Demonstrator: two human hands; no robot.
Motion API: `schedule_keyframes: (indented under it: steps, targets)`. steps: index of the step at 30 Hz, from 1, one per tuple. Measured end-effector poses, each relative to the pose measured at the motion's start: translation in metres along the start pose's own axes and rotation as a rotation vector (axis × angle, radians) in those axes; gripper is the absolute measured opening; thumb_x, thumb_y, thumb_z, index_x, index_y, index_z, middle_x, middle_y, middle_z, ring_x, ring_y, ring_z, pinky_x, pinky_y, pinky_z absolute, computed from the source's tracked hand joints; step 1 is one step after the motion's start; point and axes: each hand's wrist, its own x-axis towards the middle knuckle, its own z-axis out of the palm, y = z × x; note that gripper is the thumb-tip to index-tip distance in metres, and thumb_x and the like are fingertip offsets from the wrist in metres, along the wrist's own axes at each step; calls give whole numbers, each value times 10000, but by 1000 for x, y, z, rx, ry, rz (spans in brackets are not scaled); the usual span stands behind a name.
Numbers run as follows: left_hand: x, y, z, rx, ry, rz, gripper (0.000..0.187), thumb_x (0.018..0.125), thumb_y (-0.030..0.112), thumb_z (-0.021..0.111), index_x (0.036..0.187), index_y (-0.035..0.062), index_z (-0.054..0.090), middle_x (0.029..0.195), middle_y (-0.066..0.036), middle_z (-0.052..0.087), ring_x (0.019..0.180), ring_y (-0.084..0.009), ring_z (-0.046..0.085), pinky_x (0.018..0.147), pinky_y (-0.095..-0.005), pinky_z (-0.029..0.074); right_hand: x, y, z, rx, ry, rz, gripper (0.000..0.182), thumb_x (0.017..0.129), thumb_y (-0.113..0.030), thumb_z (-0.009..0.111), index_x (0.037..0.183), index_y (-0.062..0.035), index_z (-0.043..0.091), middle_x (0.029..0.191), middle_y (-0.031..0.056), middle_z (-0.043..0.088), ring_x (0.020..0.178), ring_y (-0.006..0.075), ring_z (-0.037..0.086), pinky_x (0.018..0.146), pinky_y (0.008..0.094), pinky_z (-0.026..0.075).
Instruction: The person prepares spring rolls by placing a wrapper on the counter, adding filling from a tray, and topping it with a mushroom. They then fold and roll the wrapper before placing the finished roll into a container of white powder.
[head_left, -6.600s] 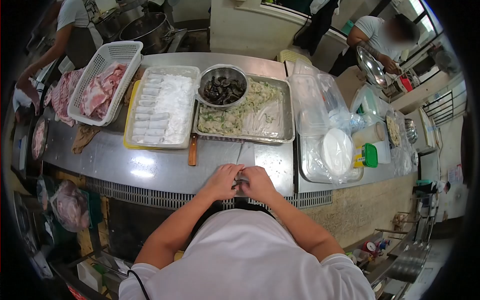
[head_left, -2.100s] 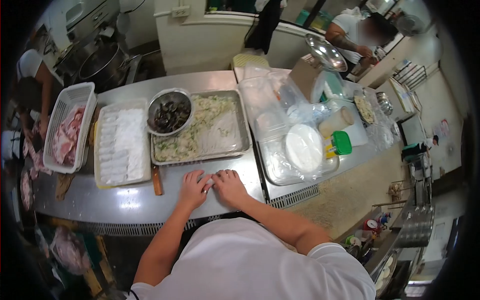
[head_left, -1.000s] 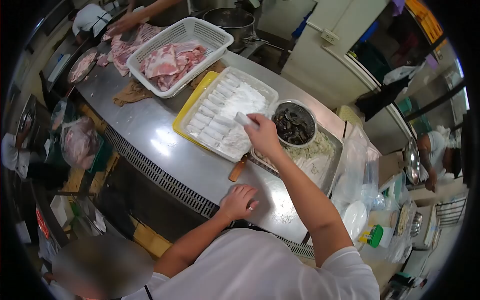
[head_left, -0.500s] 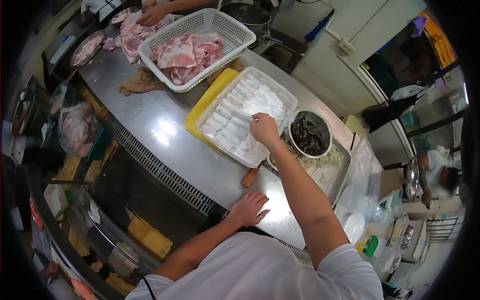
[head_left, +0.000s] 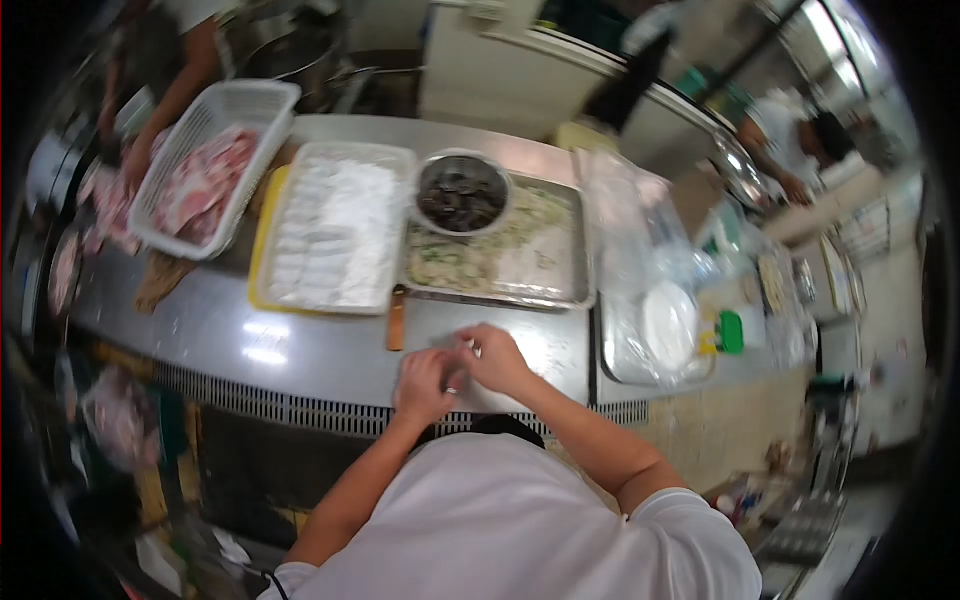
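Right hand back from the white tray to the steel table, touching left hand, both curled together, grip impossible to tell, wooden handle just beside.

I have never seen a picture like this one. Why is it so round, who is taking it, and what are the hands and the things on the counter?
There is no machine here. A person wears a small camera on the head; it looks forward and down, and its wide lens bends the picture round. The white shirt at the bottom belongs to that person. The left hand and right hand meet on the steel counter, over a pale patch; the blur hides whether they hold anything. Behind them stands a white tray of floured rolls, a metal tray of chopped filling with a bowl of dark pieces on it, and a white basket of raw meat. A wooden handle lies between the trays. Other people work at the far left and far right.
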Motion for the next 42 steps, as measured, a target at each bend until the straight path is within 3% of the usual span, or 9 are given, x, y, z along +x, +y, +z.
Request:
schedule_keyframes:
  steps: [3, 6, 7, 11, 17, 21, 24, 36, 42]
  targets:
    - [-3, -6, 5, -14, 35, 23, 391, 942, 213, 770, 1281, 34, 693, 1313, -170, 703, 1225, -405, 632, 1110, -540, 456, -70, 40, -25, -38, 52, 175, 336, 962, -212, 756, 1232, -20, 816, 1124, 221, 800, 951, 345, 781, 888, 447, 619]
    - [0, -2, 9, 25, 20, 32, 383, 951, 197, 761, 1283, 21, 686, 1318, -180, 697, 1234, -412, 629, 1109, -542, 457, -111, 82, -56, 46, 234, 348, 319, 971, -212, 728, 1201, -11, 822, 1202, 263, 775, 1064, 418, 760, 981, 465, 600]
    - [2, 3, 12, 31, -11, 35, 383, 950, 192, 762, 1283, 20, 684, 1321, -184, 695, 1237, -416, 628, 1107, -544, 459, -121, 101, -68, -18, 358, 336, 334, 961, -219, 758, 1219, -17, 818, 1114, 245, 807, 970, 370, 792, 871, 465, 626]
    - [14, 28, 49, -33, -134, 112, 397, 938, 166, 771, 1294, 18, 674, 1323, -197, 688, 1245, -430, 623, 1096, -548, 467, -143, 166, -131, -226, 655, 393, 320, 959, -179, 732, 1207, 13, 797, 1165, 260, 784, 1059, 425, 750, 958, 490, 601]
    - [19, 98, 99, -140, -263, 175, 405, 937, 131, 766, 1311, 16, 663, 1330, -208, 682, 1248, -444, 616, 1103, -527, 475, -159, 250, -189, -576, 827, 410, 363, 925, -92, 685, 1270, -2, 753, 1241, 252, 745, 1175, 453, 667, 1084, 533, 525]
    - [6, 98, 100, -122, -305, 148, 403, 939, 129, 768, 1309, 10, 663, 1340, -211, 680, 1250, -444, 615, 1112, -524, 477, -164, 270, -206, -691, 571, 460, 166, 930, -113, 711, 1054, -29, 782, 1091, 180, 759, 1087, 388, 690, 984, 497, 549]
    - [-9, 98, 92, -83, -280, 87, 407, 942, 132, 773, 1312, 4, 661, 1343, -213, 679, 1257, -445, 613, 1112, -524, 480, -166, 279, -198, -675, 721, 329, 67, 874, -118, 747, 900, -57, 738, 1004, 139, 728, 1015, 361, 680, 876, 499, 534]
    - [-11, 120, 78, -65, -219, 28, 481, 931, 118, 797, 1367, -1, 634, 1399, -224, 651, 1283, -442, 614, 1113, -505, 503, -162, 246, -189, -494, 859, 135, 147, 824, -99, 766, 958, -80, 710, 1003, 110, 700, 998, 360, 654, 895, 487, 496]
    - [6, 138, 61, -42, -189, 115, 614, 854, 101, 847, 1419, 27, 618, 1485, -200, 604, 1349, -425, 586, 1157, -528, 471, -161, 181, -138, -471, 589, -96, 260, 742, -69, 798, 967, -85, 668, 990, 117, 670, 969, 370, 641, 851, 502, 489]
